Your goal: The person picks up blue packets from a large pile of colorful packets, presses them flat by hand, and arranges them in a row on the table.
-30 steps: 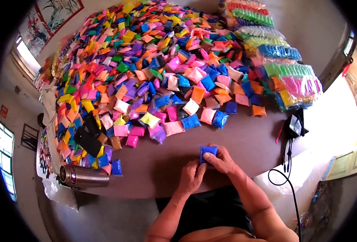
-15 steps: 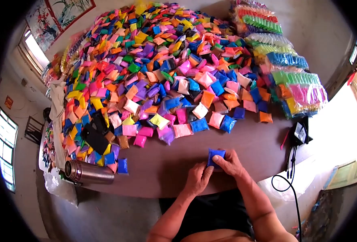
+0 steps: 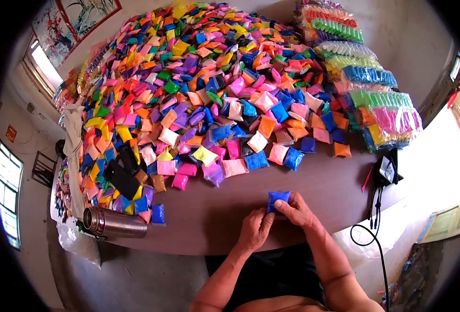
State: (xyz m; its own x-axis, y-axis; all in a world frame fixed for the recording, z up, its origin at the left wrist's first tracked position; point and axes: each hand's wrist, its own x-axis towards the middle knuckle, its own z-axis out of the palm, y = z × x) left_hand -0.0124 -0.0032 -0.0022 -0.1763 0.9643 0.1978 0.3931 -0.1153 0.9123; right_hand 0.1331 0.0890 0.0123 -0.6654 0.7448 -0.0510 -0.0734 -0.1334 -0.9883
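Note:
A small, plump blue packet [image 3: 277, 198] is held up over the near part of the table. The thumb of my right hand [image 3: 296, 210] presses on its face, with the fingers behind it. My left hand [image 3: 256, 229] is closed at the packet's lower left corner, its thumb pointing up along the edge. What the curled left fingers do underneath is hidden. Beyond both hands spreads a large heap of small, colourful packets [image 3: 204, 99], with a pink packet [image 3: 235, 167] and a blue packet [image 3: 294, 159] along its near edge.
At left, a steel flask [image 3: 116, 222] lies on its side near a single blue packet [image 3: 158, 213]. A black phone [image 3: 121, 179] rests on the heap. Bagged rows of packets [image 3: 380, 99] are stacked at right, behind a black device [image 3: 386, 170] with a hanging cable [image 3: 379, 249].
Almost nothing differs. Both hands stay in place around the blue packet, which is turned very slightly.

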